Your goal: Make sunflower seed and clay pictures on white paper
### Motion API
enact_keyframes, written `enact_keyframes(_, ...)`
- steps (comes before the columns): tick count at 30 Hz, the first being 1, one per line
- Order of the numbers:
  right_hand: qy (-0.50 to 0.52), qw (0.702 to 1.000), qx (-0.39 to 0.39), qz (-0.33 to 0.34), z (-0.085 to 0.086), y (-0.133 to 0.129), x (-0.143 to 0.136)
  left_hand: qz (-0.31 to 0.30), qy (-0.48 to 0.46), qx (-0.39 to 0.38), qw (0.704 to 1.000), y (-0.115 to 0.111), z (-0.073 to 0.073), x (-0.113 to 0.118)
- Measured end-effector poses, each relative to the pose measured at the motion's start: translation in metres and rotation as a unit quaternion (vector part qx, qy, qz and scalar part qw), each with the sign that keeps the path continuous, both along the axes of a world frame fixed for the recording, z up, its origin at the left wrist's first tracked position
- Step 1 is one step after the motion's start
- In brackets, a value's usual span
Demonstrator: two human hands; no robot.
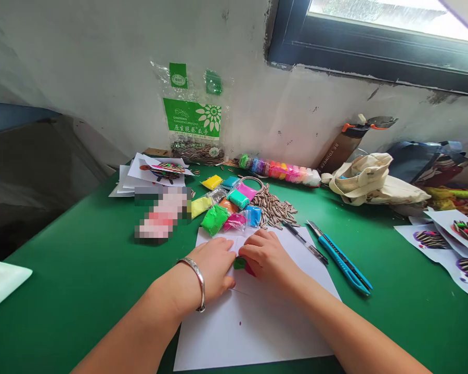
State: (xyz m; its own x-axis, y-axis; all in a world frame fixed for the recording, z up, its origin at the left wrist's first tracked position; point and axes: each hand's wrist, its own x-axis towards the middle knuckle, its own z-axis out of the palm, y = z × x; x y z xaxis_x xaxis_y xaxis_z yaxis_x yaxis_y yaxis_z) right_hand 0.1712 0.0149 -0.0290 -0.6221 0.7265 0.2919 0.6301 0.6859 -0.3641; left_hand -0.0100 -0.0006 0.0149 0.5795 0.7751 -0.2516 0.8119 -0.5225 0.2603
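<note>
A sheet of white paper (234,332) lies before me on the green table. On it, a small patch of green and pink modelling clay (239,263) shows between my hands, partly hidden by fingers. My right hand (267,257) curls over the clay, its fingertips pressed together on the pink part. My left hand (215,266), with a silver bangle at the wrist, rests flat on the paper, fingers stretched out at the clay's left edge. Just beyond the paper are packets of coloured clay (214,220) and a heap of striped sunflower seeds (273,206).
A pen (306,243) and a blue utility knife (341,259) lie at the right. Behind stand a seed bag (195,124), a clay pack (281,171) and a brown bottle (343,148). Seed-decorated sheets lie at left (156,171) and right (432,249), beside a cloth bag (374,184).
</note>
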Motion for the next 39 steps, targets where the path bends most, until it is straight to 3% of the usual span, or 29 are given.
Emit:
enact_keyframes(4,0.006,0.999,-0.001,0.043,0.001,0.004,0.0,0.003,-0.007,-0.007,1.0,-0.001,-0.002,0.0)
enact_keyframes(14,0.012,0.997,-0.017,0.074,0.006,0.005,0.0,0.012,0.012,-0.014,1.0,-0.003,0.006,0.003)
enact_keyframes(24,0.013,0.999,-0.009,0.052,0.001,0.003,0.001,0.03,-0.031,0.0,0.999,0.002,0.007,0.003)
enact_keyframes(32,0.01,0.999,0.005,0.035,0.004,0.001,0.002,0.07,-0.013,-0.036,0.997,-0.009,-0.009,-0.006)
enact_keyframes(39,0.006,1.0,0.0,0.001,0.004,0.0,0.011,0.072,0.0,-0.05,0.996,-0.005,-0.012,-0.002)
